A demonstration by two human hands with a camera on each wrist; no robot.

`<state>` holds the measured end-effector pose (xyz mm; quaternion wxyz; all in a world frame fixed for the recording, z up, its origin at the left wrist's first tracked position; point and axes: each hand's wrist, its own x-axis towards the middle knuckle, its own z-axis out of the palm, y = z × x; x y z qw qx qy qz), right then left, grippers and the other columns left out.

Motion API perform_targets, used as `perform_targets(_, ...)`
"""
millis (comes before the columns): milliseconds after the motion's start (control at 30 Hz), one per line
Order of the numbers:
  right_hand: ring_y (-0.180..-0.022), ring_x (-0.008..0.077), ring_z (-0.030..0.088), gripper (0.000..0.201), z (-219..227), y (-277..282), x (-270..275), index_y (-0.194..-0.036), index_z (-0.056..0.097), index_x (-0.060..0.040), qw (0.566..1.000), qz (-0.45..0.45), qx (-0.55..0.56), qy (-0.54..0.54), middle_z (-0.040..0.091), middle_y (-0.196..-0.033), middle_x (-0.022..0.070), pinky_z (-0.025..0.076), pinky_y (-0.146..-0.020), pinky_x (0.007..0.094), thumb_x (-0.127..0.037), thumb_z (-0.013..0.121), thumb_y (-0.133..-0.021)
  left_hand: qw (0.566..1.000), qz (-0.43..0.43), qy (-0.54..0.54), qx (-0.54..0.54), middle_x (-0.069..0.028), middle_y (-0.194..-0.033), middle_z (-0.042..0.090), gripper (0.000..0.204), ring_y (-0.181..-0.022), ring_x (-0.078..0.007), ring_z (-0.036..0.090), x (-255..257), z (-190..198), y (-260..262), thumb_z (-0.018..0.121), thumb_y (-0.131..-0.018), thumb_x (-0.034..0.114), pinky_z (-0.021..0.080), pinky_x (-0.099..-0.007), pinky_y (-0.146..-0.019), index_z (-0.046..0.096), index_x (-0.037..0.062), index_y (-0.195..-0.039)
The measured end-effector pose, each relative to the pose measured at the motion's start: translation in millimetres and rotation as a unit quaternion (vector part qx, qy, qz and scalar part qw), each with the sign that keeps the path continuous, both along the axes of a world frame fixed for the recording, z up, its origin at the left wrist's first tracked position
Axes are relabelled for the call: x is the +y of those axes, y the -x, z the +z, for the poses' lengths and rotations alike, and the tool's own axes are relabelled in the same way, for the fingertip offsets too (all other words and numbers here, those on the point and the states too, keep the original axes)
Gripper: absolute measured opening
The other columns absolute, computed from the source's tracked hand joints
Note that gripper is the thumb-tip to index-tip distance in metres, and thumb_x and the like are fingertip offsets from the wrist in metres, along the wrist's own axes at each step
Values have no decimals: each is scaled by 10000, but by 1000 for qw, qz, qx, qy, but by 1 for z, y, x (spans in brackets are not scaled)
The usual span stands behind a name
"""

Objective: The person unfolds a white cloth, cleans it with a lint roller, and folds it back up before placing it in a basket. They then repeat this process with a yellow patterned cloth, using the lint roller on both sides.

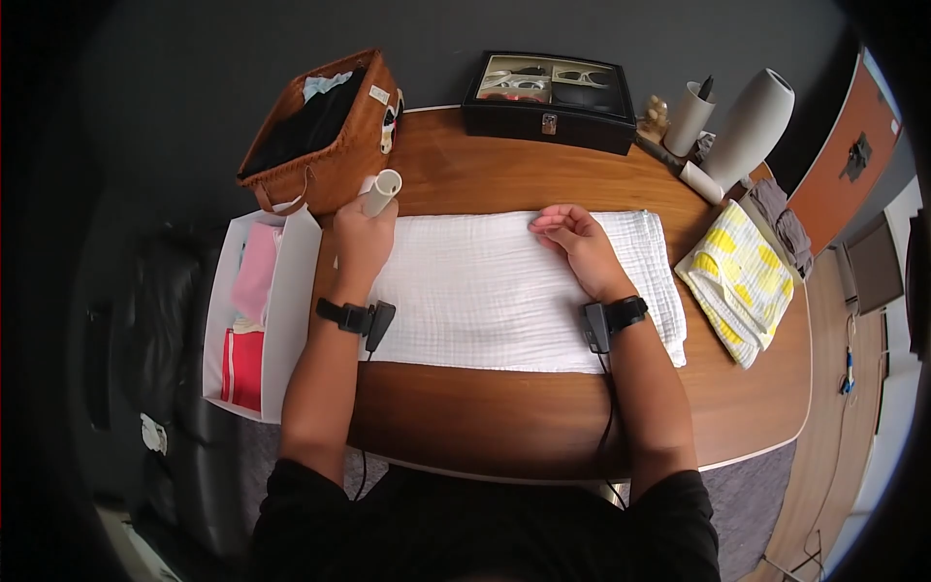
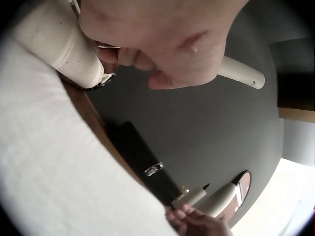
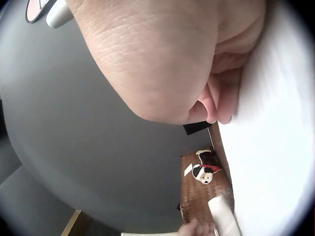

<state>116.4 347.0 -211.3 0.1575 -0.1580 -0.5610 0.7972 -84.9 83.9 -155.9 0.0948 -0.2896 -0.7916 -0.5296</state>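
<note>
Left grip (image 1: 364, 238) curled round a white roller (image 1: 383, 192), right grip (image 1: 577, 242) loose by a white cloth (image 1: 465, 291)

The left grip is wrapped round the handle of the white roller, up by the top left corner of the white cloth. One round end of the handle points up at the head camera. In the left wrist view, the handle pokes out on one side of the fist, and the fat round part is on the other side.

The right grip pinches no thing that shows. Its fingers are softly bent, with the thumb close to them, over the top right part of the cloth. I cannot tell if they touch it.

The white cloth lies flat in the middle of the frame, on the brown wooden surface (image 1: 485, 417). At the left is a white box (image 1: 299, 320), with a pink cloth (image 1: 257, 272) and a red cloth (image 1: 247, 369) inside. At the upper left is a brown basket (image 1: 364, 145) with dark cloth (image 1: 315, 116) in it. A black glasses case (image 1: 548, 124) sits at the top, with glasses under its clear lid. A tall white vase (image 1: 752, 126) stands at the upper right. Below it is a folded yellow and white cloth (image 1: 742, 281).
</note>
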Motion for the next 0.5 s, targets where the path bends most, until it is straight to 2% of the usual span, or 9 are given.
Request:
perform_targets(33,-1167,161,699,213,0,1,1,-1269,629,-23,1000,-2,-3,7,720,-1191,72,556,-1093,284,31,556,-1077,1000,-3,-20,-13,-35,-652,638,299,-607,-129,563,2,18,-12,720,-1017,194,465,-356,-594,699,-35,-825)
perform_targets(67,-1182,164,695,219,-1,1,1,-1280,623,-19,1000,-4,-8,15,716,-1208,77,551,-1111,287,30,553,-1078,999,-6,-38,-19,22,-650,566,369,-639,-76,518,8,34,-31,720,-1032,233,443,-305,-614,664,-13,-762)
perform_targets(167,-1218,172,681,234,4,0,3,-1308,603,-3,998,0,2,57,704,-1244,91,542,-1126,285,29,547,-1082,959,-78,-188,-196,25,-630,527,408,-629,-73,476,20,64,-89,699,-1039,233,421,-281,-637,613,33,-694)
perform_targets(233,-1231,175,676,244,3,0,5,-1320,593,6,998,5,5,70,698,-1257,98,538,-1133,289,31,541,-1083,894,-208,-263,-297,35,-654,449,376,-663,-79,414,25,58,-115,654,-1038,162,348,-305,-641,503,116,-696)
perform_targets(300,-1234,179,676,249,0,1,7,-1324,591,9,997,9,15,76,698,-1259,101,536,-1137,291,35,535,-1083,846,-260,-275,-375,43,-626,410,443,-606,-89,357,35,23,-131,576,-1049,111,337,-315,-654,397,131,-644)
perform_targets(400,-1220,182,683,246,-8,2,10,-1314,600,6,997,11,29,67,708,-1247,101,535,-1138,292,42,530,-1081,902,-159,-146,-374,48,-585,358,470,-546,-104,323,40,-3,-155,542,-1042,94,361,-322,-691,354,148,-615)
perform_targets(500,-1206,178,689,240,-14,1,9,-1302,612,1,999,2,25,36,718,-1238,101,535,-1133,287,45,531,-1081,871,-150,-246,-398,53,-557,344,489,-505,-109,308,23,-17,-139,547,-1034,90,344,-321,-636,336,157,-597)
